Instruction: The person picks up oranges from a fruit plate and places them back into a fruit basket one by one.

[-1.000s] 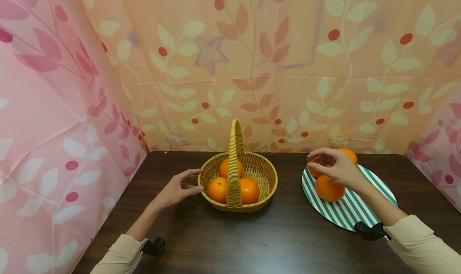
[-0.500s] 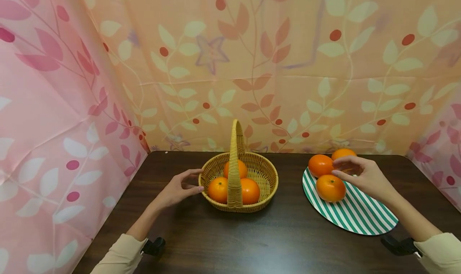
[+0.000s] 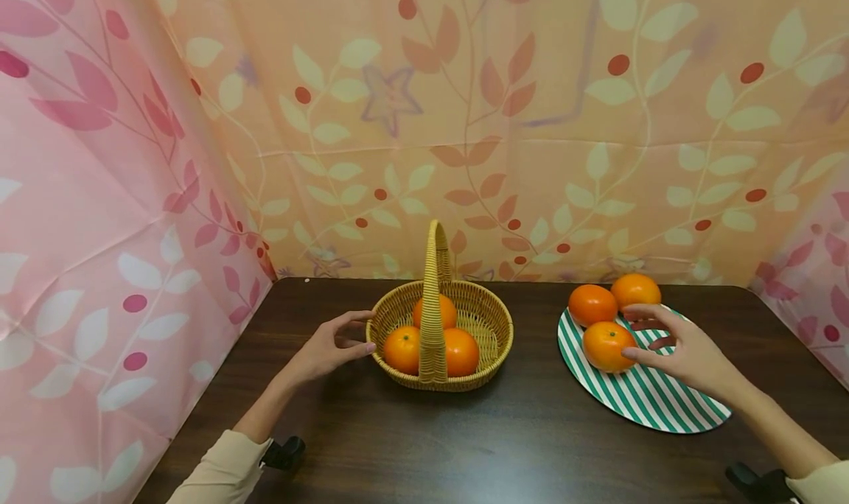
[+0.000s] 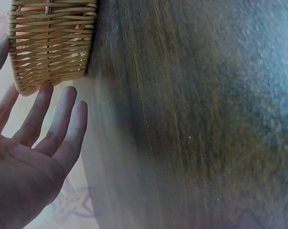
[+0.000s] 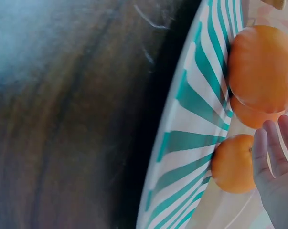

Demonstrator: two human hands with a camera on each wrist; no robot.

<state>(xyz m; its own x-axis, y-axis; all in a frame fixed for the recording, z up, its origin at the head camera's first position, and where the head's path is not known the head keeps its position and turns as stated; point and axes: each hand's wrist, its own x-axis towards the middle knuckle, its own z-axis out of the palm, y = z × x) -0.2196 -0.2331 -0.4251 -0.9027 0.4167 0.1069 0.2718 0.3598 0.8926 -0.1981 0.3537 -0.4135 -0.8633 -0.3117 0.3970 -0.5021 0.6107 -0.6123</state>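
My left hand (image 3: pixel 332 345) has its fingertips at the left side of the wicker basket (image 3: pixel 499 305), its fingers loosely bent and gripping nothing. Inside the basket, three oranges (image 3: pixel 401 351) lie around the foot of its tall handle. Off to the right, my right hand (image 3: pixel 693 353) is spread beside the front orange (image 3: pixel 606 346) on a green-and-white striped plate (image 3: pixel 683 410). Its thumb overlaps that fruit's right edge in the head view. Two more oranges, a left one (image 3: pixel 592 305) and a back one (image 3: pixel 635 290), sit behind. The right wrist view shows straight fingers and no fruit held.
A dark wooden table (image 3: pixel 424 445) carries everything. Patterned cloth (image 3: pixel 424 121) hangs along its back edge and on both sides. The basket handle (image 3: pixel 434 268) rises high above the fruit.
From over the plate's left oranges, my right hand has drawn back to the right and then lower, beside the front orange. The basket's back orange shifted slightly right. My left hand stayed put.
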